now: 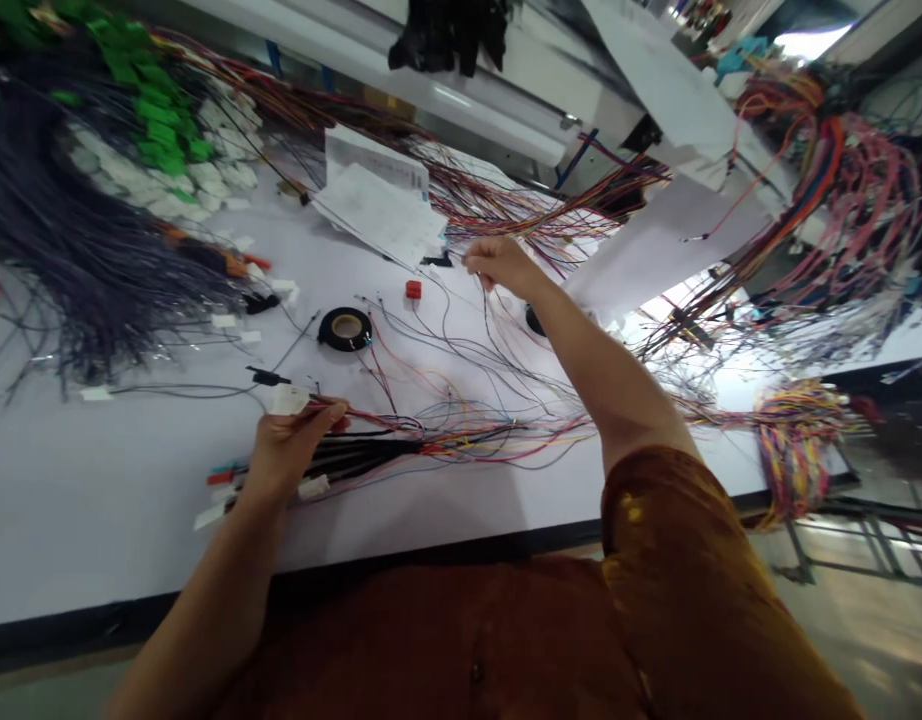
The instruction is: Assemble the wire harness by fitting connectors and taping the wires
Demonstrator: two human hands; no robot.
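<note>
My left hand [288,448] is closed in a pinch on a few red and dark wires, beside a white tag or connector [288,400]. Below that hand lies a wire harness [378,455] with black-sleeved branches, its loose coloured wires fanning out to the right. Farther up, my right hand [498,262] is raised over the table with its fingers pinched together on a thin dark wire [485,305] that trails down toward the harness. A small red connector [414,289] rests left of it. Between the hands lies a roll of black tape [345,328].
Purple wires [123,270] with green and white connectors heap at the left. Papers [386,210] lie at the back before long wire bundles [521,210]. Pink and orange wires [858,200] hang at the right. A yellow and purple bundle [791,450] droops over the table's right end.
</note>
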